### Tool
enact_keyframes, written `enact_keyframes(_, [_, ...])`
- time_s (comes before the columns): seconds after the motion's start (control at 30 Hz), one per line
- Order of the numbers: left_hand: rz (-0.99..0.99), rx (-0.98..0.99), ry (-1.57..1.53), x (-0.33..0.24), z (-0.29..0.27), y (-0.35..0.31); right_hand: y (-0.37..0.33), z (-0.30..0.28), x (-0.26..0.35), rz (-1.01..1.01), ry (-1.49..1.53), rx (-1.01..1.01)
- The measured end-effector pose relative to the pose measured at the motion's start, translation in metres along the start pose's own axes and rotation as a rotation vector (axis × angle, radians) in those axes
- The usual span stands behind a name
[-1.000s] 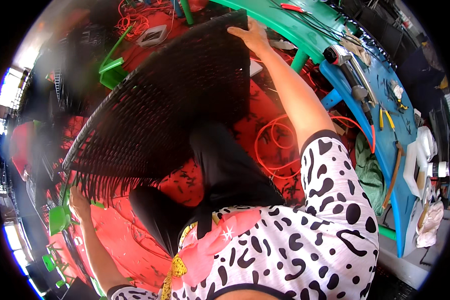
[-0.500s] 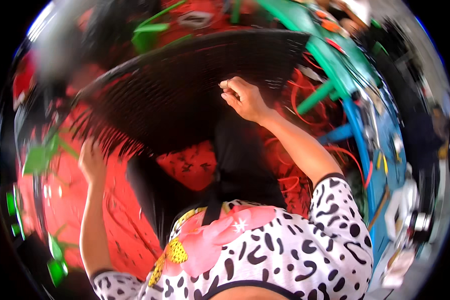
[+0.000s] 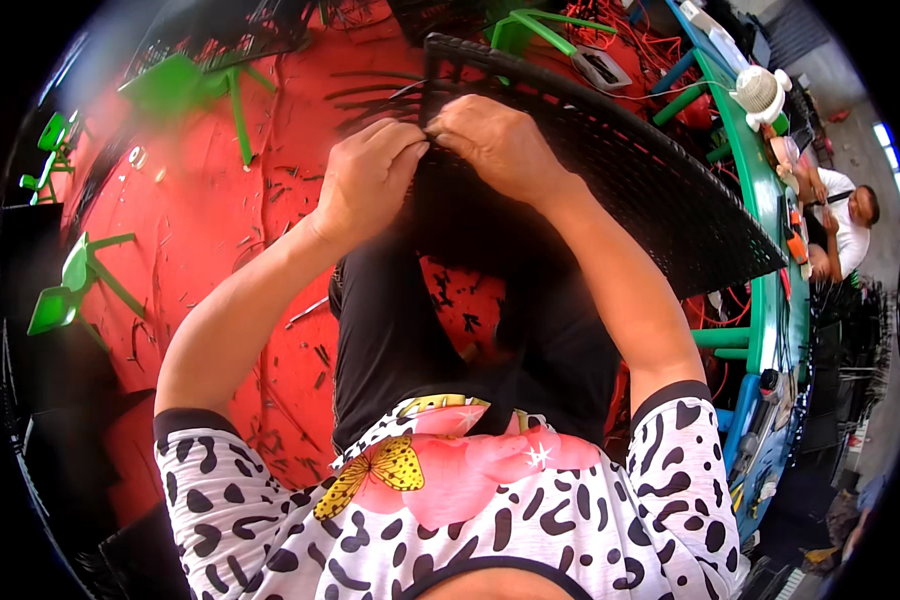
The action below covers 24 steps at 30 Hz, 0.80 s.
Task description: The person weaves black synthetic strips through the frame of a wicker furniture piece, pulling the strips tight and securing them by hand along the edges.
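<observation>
A black woven wicker panel (image 3: 650, 180) lies across my knees and stretches off to the right. Loose black strands (image 3: 375, 90) stick out from its left edge. At that edge my left hand (image 3: 365, 180) is closed in a pinch, apparently on the end of one strand. Right beside it, almost fingertip to fingertip, my right hand (image 3: 495, 145) is also closed, its fingers bent down over the panel's edge. What lies between its fingertips is too small and covered to make out.
Short dark offcuts (image 3: 290, 190) litter the red floor (image 3: 200, 270). Green stools (image 3: 65, 295) stand at the left, with another (image 3: 525, 30) at the top. A green bench (image 3: 760, 330) runs along the right, bearing a white fan (image 3: 760, 95). Beyond it a person (image 3: 850, 225) sits.
The panel has swung so its loose-strand edge is now at the middle. My left hand has come in from the far left to meet my right hand there.
</observation>
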<state>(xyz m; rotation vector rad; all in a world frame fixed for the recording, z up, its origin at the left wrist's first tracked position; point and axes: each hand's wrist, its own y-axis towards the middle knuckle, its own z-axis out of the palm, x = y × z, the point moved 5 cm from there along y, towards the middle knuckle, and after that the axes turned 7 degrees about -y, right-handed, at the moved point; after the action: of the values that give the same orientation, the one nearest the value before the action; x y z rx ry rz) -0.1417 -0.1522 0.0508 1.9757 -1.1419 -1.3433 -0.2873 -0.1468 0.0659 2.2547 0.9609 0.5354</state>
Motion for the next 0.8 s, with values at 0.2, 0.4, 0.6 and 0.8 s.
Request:
enact_keyframes(0.2, [-0.147,-0.143,-0.128,0.043,0.011,0.026,-0.011,-0.013,-0.029,0.384,-0.101,-0.23])
enact_keyframes(0.4, [-0.407,-0.105,-0.148,0.078,0.044,0.034,-0.01,-0.006,-0.037,0.453,-0.311,-0.232])
enact_keyframes(0.6, [-0.502,-0.103,-0.19,0.078,0.046,0.041,-0.011,-0.003,-0.042,0.419,-0.387,-0.198])
enact_keyframes(0.8, [-0.515,-0.118,-0.27,0.093,0.048,0.039,-0.014,-0.009,-0.038,0.421,-0.33,-0.229])
